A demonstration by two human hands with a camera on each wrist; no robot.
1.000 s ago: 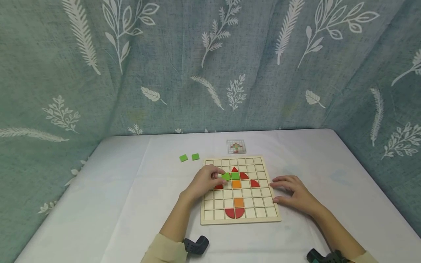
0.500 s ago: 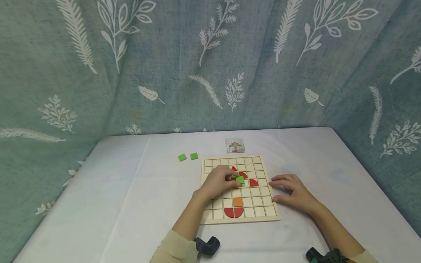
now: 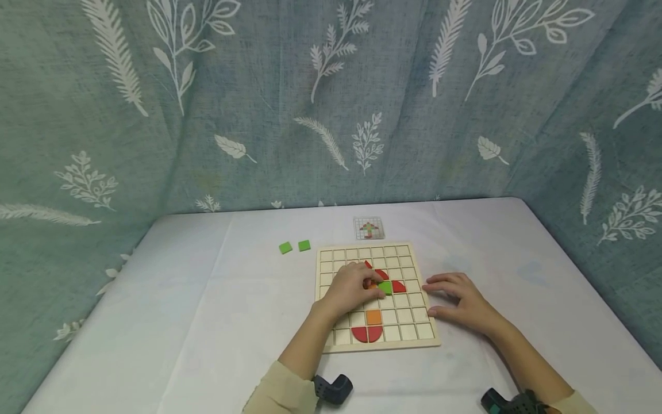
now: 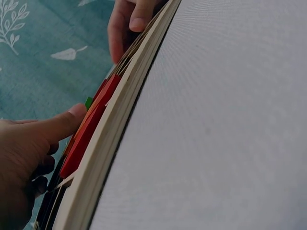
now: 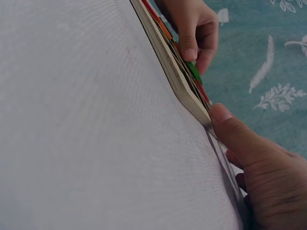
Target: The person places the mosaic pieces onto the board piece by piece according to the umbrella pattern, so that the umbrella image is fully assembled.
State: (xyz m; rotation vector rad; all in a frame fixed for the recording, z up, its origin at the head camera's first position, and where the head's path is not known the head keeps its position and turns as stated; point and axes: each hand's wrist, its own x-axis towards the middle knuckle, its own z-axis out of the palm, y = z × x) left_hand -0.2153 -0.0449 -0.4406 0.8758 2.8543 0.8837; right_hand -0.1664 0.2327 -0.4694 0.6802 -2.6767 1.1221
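A wooden grid board (image 3: 408,333) lies on the table. Over its middle my left hand (image 3: 351,289) pinches a green square tile (image 3: 385,288) between thumb and fingers, beside a red quarter-circle tile (image 3: 399,286). The green tile (image 5: 194,72) also shows in the right wrist view, at the other hand's fingertips. Red tiles and an orange square (image 3: 373,317) sit in cells; two red quarter circles (image 3: 360,334) lie at the bottom. My left hand hides part of the pattern. At the board's right edge, my right hand (image 3: 462,299) touches the rim with relaxed fingers.
Two loose green square tiles (image 3: 285,248) lie left of the board's far corner. Behind the board is a small card (image 3: 369,228) with a coloured pattern on a grid. A leaf-print curtain (image 3: 269,115) hangs behind the white table (image 3: 207,322).
My left hand has carried the green tile rightward across the board and lowered it next to the red quarter circle. My right hand has stayed at the board's edge.
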